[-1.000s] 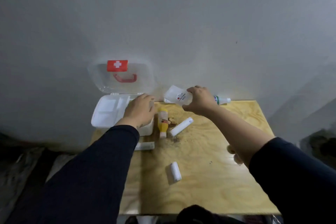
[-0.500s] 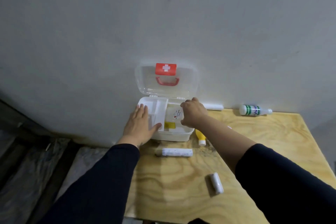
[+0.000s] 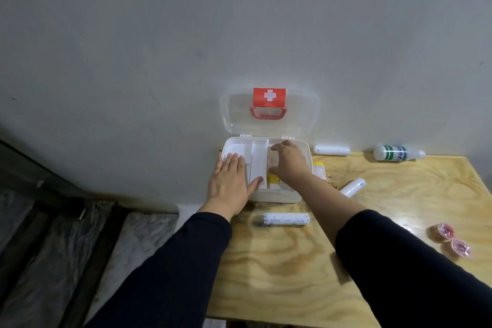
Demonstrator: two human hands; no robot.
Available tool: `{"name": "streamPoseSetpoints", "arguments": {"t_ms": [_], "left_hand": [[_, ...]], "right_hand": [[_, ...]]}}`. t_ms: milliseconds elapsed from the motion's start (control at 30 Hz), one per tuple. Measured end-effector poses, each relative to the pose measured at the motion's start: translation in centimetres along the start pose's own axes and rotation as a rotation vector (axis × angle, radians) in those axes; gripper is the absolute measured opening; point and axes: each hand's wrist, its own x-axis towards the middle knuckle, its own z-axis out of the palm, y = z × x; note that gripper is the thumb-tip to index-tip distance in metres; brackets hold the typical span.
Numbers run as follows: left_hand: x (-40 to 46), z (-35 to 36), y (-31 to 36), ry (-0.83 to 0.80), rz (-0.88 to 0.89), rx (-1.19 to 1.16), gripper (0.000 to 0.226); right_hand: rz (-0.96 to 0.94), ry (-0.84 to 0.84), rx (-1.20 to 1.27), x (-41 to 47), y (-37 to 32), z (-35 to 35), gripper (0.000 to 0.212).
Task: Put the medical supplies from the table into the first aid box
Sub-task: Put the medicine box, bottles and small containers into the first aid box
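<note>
Here, near the middle of the frame, the first aid box [image 3: 298, 194] sits open against the wall, lid propped upright. The left hand [image 3: 230, 184] lies flat, fingers spread and grasping nothing, on the box's white inner tray [image 3: 257, 160], apparently to steady it. The right hand [image 3: 288, 164] reaches into the right compartment, fingers curled; whether they grip anything I cannot tell. A bandage roll [image 3: 287, 218] lies below the box, a green-striped bottle [image 3: 396, 152] at upper right, both unpacked on the table [image 3: 292, 274].

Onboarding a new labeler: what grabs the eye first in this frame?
The open first aid box at the table's back edge, its red-cross lid against the wall. Both hands are at it: left hand flat on the tray, right hand reaching inside. White rolls and a green-striped bottle lie around.
</note>
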Motion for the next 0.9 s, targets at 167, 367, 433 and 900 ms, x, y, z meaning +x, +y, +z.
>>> {"name": "streamPoseSetpoints", "arguments": {"t_ms": [167,367,433,900], "left_hand": [[0.4,0.0,-0.4,-0.005,0.042,0.048,0.084],[0.5,-0.1,-0.4,-0.008,0.059,0.061,0.084],[0.4,0.1,-0.4,-0.006,0.059,0.060,0.083],[0.1,0.9,-0.3,0.024,0.049,0.019,0.083]], "right_hand": [[0.000,0.119,0.088,-1.0,0.9,-1.7,0.050],[0.130,0.395,0.202,-4.2,4.7,-3.5,0.031],[0.230,0.384,0.196,-5.3,6.3,-2.7,0.031],[0.531,0.284,0.042,-8.9,8.1,2.2,0.031]]}}
